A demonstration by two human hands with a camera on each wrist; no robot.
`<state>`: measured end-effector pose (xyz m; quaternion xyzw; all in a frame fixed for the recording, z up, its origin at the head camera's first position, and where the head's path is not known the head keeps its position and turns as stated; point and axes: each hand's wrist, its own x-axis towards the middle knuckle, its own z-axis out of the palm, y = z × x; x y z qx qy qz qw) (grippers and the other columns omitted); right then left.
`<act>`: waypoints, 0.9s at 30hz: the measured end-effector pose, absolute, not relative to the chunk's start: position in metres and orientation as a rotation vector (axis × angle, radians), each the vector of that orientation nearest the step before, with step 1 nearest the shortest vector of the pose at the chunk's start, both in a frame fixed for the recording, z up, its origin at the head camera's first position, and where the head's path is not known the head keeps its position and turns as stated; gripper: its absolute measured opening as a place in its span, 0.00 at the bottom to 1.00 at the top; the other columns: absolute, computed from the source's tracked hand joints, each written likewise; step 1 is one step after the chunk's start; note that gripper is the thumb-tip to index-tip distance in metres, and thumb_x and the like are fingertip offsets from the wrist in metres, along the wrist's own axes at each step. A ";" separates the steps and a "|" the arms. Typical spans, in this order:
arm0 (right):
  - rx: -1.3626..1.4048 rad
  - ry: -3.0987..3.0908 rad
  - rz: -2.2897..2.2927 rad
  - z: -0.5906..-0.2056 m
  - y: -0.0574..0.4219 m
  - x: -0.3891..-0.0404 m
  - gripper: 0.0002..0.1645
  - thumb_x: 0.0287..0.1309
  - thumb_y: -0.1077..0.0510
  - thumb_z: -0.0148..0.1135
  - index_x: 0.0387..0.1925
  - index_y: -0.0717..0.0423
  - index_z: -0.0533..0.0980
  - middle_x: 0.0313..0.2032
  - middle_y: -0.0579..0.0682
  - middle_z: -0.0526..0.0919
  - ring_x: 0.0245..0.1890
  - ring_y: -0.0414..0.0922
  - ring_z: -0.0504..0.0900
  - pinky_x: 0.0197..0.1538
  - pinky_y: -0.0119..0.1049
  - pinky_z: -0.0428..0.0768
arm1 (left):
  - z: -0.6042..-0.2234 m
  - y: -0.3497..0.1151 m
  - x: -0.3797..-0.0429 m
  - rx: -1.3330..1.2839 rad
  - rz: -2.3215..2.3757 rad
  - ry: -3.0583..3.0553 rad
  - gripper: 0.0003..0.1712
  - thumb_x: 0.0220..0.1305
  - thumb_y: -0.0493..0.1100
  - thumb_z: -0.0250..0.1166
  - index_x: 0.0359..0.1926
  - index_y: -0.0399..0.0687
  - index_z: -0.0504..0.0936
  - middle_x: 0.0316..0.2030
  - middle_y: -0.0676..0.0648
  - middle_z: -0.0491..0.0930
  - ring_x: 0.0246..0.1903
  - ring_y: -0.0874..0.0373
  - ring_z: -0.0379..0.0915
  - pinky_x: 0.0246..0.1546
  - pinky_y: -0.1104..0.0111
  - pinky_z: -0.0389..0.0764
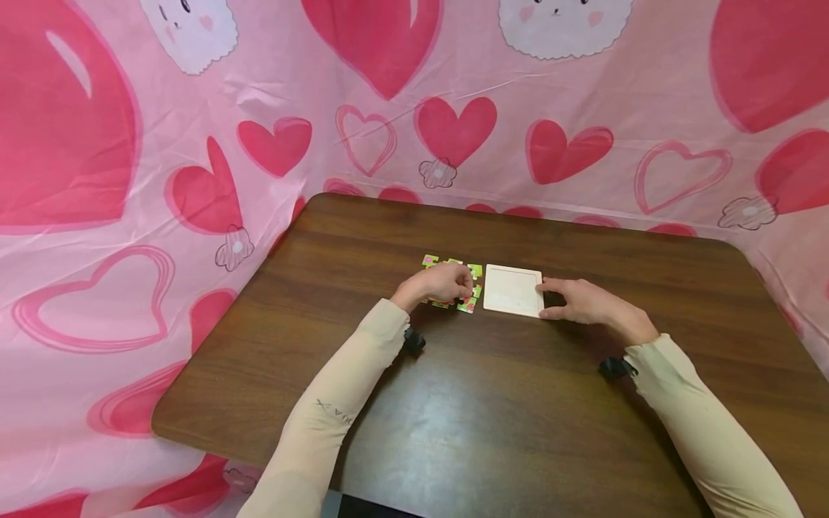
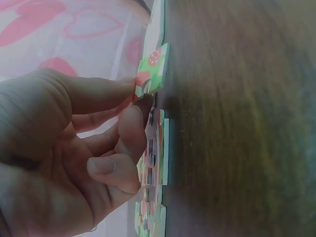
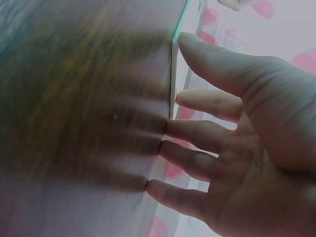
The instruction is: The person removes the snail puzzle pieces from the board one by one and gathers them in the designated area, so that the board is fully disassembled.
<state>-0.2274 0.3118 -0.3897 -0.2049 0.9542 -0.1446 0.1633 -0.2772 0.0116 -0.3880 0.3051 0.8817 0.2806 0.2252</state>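
My left hand [image 1: 445, 282] pinches a jigsaw puzzle piece [image 2: 157, 66] between thumb and forefinger, green with a red strawberry on it. The piece is tilted up from the tabletop in the left wrist view. Under and around that hand lie several more green puzzle pieces [image 1: 475, 270], partly hidden by it. Just right of them is a pale square puzzle tray [image 1: 512, 291] with a raised rim and a bare inside. At the tray's right edge rests my right hand [image 1: 583, 301], fingers spread, thumb and forefinger at the rim and the other fingertips on the table.
Everything lies on a dark brown wooden table [image 1: 466, 410] with rounded corners. A pink cloth [image 1: 363, 65] printed with hearts hangs behind it and along the left side. Each wrist wears a small black camera [image 1: 414, 341].
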 end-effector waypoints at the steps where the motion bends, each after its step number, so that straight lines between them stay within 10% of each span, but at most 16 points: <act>1: -0.584 2.721 -0.413 -0.390 0.312 -0.227 0.39 0.60 0.42 0.65 0.66 0.59 0.69 0.70 0.67 0.63 0.67 0.65 0.66 0.66 0.63 0.64 | -0.388 0.012 -0.277 0.845 0.771 2.438 0.05 0.69 0.41 0.60 0.37 0.44 0.79 0.30 0.51 0.76 0.22 0.63 0.68 0.25 0.73 0.69; 27: -0.643 2.847 -0.433 -0.389 0.318 -0.228 0.27 0.64 0.50 0.63 0.59 0.61 0.74 0.59 0.66 0.77 0.57 0.62 0.78 0.59 0.60 0.73 | -0.359 -0.027 -0.296 0.769 0.698 2.658 0.13 0.71 0.51 0.56 0.44 0.48 0.80 0.30 0.50 0.76 0.28 0.59 0.69 0.30 0.67 0.71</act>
